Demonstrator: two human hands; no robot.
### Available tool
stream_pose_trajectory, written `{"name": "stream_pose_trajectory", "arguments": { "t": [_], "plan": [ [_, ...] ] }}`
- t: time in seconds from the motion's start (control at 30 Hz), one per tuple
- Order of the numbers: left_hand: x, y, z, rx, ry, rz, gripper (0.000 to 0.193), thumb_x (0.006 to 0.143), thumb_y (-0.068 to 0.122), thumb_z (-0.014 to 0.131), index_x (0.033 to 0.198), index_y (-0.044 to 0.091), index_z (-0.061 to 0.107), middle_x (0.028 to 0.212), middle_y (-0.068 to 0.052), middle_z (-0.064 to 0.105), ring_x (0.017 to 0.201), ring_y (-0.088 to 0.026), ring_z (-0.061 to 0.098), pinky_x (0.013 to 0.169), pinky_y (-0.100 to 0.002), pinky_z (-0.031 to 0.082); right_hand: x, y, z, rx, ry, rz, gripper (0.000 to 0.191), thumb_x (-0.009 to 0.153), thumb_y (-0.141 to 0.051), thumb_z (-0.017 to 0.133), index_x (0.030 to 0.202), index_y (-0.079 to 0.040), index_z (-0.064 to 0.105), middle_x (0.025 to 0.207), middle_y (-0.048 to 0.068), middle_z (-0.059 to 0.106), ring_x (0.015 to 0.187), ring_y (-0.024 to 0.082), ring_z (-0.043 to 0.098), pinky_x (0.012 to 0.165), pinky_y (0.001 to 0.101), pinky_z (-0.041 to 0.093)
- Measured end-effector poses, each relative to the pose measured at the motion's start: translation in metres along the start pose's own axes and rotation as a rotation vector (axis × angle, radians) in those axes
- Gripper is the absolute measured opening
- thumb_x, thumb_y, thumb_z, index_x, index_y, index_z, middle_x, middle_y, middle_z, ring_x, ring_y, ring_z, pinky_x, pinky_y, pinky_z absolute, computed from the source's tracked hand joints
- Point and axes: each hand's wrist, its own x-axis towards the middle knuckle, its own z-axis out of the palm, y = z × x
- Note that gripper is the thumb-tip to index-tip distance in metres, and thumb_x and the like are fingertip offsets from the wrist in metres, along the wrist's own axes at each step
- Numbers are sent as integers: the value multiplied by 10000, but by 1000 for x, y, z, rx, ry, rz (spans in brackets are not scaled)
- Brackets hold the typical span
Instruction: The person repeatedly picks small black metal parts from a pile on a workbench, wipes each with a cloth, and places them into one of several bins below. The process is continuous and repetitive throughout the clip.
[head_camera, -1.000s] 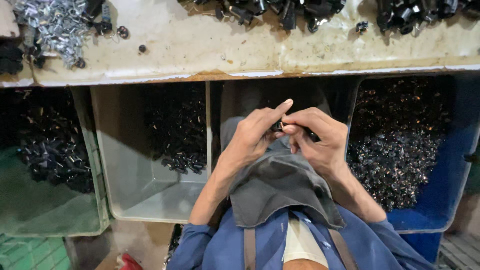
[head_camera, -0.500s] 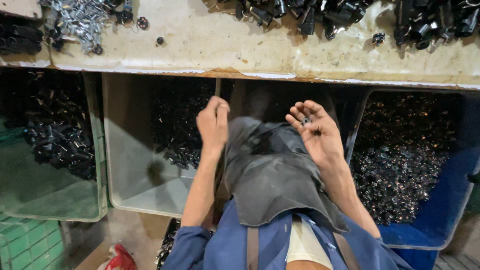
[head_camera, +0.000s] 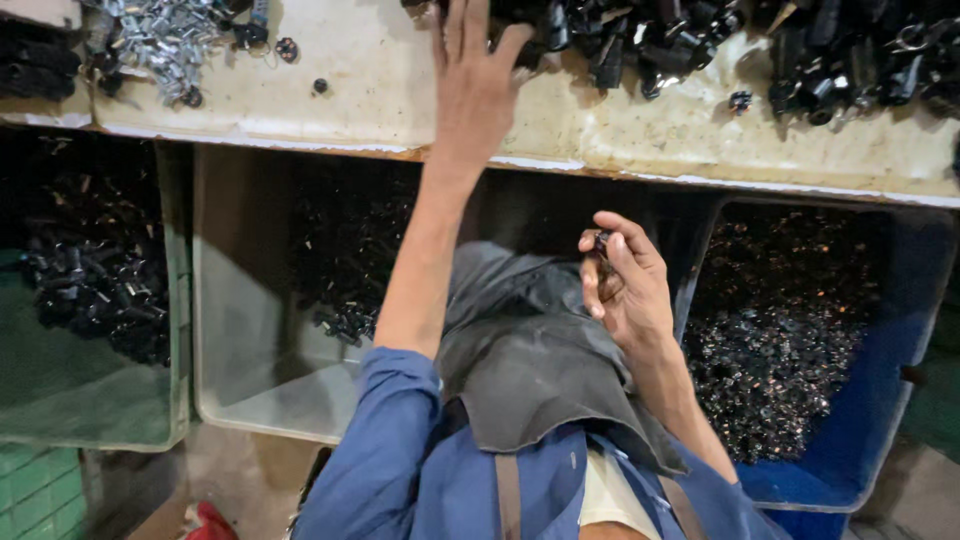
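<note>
one small black part (head_camera: 601, 240) – pinched in right hand (head_camera: 625, 290), left hand (head_camera: 475, 85) spread wide over black parts (head_camera: 640, 45)

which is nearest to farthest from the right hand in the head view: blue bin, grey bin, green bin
From the right hand:
1. blue bin, just to its right, under the bench.
2. grey bin, to its left, past the left arm.
3. green bin, far left, beyond the grey bin.

A worn, stained pale desk (head_camera: 400, 90) spans the far side — a heap of silvery metal parts (head_camera: 165, 40) at its far left, black parts (head_camera: 760, 50) piled along its far right.
</note>
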Motion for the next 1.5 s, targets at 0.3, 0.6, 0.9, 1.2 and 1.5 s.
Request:
{"name": "stream_pose_trajectory", "arguments": {
  "t": [0.3,0.6,0.9,1.2,1.5],
  "plan": [
    [-92,36,-28,-2014,-27,-588,406,1051,318,671,1342,49,579,888,-96,612,736,-164,580,716,-334,524,-13,-19,22,116,1,-71,354,1108,-223,507,1437,-94,514,1015,67,544,648,81,479,455,209,391],
    [-142,79,-50,-1419,-398,-278,405,1075,285,610,1423,93,533,1234,-81,614,1147,-216,588,1013,-343,460,-18,-20,39,-34,-18,-160,223,1115,-201,516,1253,-31,558,983,128,576,621,93,481,456,230,394],
    [-125,82,-69,-868,-317,103,716,904,123,775,1545,109,457,1071,-105,640,995,-320,622,948,-425,510,-35,-36,58,-1075,-16,-717,171,988,-47,746,1125,10,661,966,90,669,755,133,657,620,264,524],
    [-129,95,-66,-866,-257,105,718,917,37,733,1559,120,424,1264,-111,674,1136,-304,663,989,-388,539,-42,-35,64,-991,86,-673,99,989,5,740,1057,44,679,925,90,667,632,92,609,537,231,478],
    [-132,100,-67,-1059,-409,-127,636,1007,75,692,1583,95,423,1247,-142,659,1082,-306,679,951,-369,557,-33,-21,57,-1184,117,-872,21,1061,-1,661,1064,8,680,941,69,683,773,138,657,679,271,536]
  ]
}}
